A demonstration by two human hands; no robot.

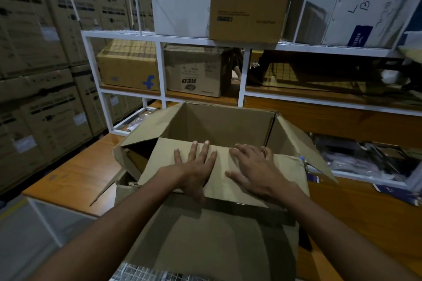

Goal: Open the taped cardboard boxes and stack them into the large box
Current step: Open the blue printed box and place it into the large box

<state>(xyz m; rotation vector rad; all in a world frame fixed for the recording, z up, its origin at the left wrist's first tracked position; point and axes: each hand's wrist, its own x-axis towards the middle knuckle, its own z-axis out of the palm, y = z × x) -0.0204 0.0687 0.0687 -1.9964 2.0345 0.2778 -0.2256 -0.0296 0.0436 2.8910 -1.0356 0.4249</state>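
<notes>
Flattened cardboard box (219, 175): we press it with left hand (196, 166) and right hand (255, 169), fingers spread flat, down into the large box (219, 121) for stacking.

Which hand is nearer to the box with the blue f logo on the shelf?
Left. The left hand lies flat on the cardboard piece, below and right of the logo box. The right hand lies farther right.
</notes>
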